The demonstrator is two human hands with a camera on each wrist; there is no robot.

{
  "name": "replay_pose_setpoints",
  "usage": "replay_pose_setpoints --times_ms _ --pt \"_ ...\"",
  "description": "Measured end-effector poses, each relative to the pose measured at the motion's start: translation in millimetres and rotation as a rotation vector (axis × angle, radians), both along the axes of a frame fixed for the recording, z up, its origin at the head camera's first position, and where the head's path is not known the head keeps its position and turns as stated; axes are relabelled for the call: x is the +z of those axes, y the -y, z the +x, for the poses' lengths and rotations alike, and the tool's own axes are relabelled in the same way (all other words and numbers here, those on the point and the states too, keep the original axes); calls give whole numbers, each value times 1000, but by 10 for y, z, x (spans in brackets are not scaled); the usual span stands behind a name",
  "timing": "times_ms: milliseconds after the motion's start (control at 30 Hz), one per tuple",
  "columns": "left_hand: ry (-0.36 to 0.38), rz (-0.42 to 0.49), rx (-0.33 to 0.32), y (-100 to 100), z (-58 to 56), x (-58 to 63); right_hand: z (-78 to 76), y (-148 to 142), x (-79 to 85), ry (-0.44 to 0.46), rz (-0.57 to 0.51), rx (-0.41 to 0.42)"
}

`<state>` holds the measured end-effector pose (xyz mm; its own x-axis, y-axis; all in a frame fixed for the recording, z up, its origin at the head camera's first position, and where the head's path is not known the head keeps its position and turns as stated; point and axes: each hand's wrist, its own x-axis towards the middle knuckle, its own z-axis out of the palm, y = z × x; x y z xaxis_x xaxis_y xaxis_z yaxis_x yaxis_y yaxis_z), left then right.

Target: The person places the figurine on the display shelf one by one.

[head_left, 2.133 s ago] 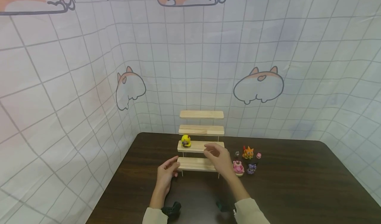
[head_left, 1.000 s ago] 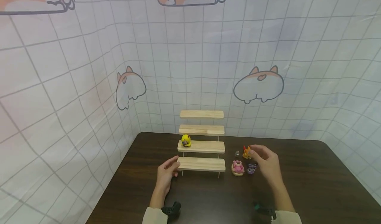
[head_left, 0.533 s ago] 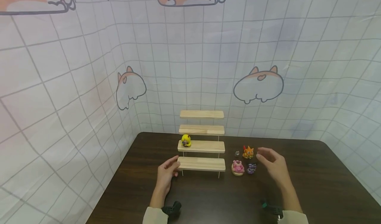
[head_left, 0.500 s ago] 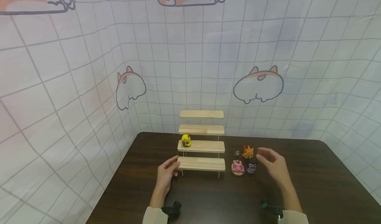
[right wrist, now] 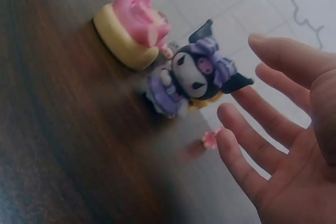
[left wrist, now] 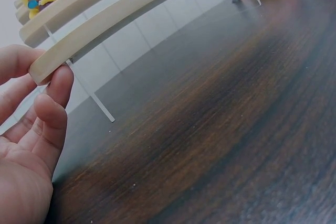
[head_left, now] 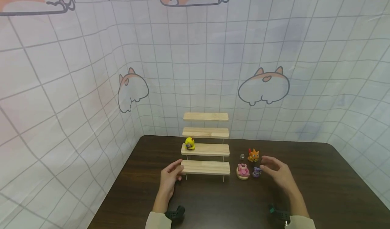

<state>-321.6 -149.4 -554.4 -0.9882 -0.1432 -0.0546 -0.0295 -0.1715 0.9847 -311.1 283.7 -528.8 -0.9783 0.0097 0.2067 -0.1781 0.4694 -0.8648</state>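
My left hand holds the left end of the lowest board of a stepped wooden display shelf. In the left wrist view its fingers pinch that board from above and below. On the second board up, at the left, sits a yellow-haired figurine. My right hand is just right of a black-and-purple figurine with a striped bow. The right wrist view shows this hand with fingers spread and nothing between them, the fingertips close to the figurine's ear.
A pink bear figurine on a cream base stands between shelf and purple figurine. Behind are an orange fox-like figurine and a tiny grey one. A small pink piece lies near my right fingers. Patterned cloth encloses the dark table.
My right hand has gone from over the shelf to the figurines at the right, passing the orange one, then lowered towards the purple one. The left hand has stayed at the board.
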Motion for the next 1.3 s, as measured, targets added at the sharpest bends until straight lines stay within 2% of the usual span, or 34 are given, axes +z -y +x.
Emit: replay_pose_setpoints --times_ms 133,367,533,1300 --pt "3 -4 -4 -2 32 55 -14 3 -56 9 -7 42" --pt "2 -4 12 10 -46 -79 -16 28 -106 31 -32 74" --pt "-6 -9 16 3 -47 -90 -23 34 -134 42 -20 80" --pt "-11 -10 12 14 -39 -97 -39 50 -167 102 56 41"
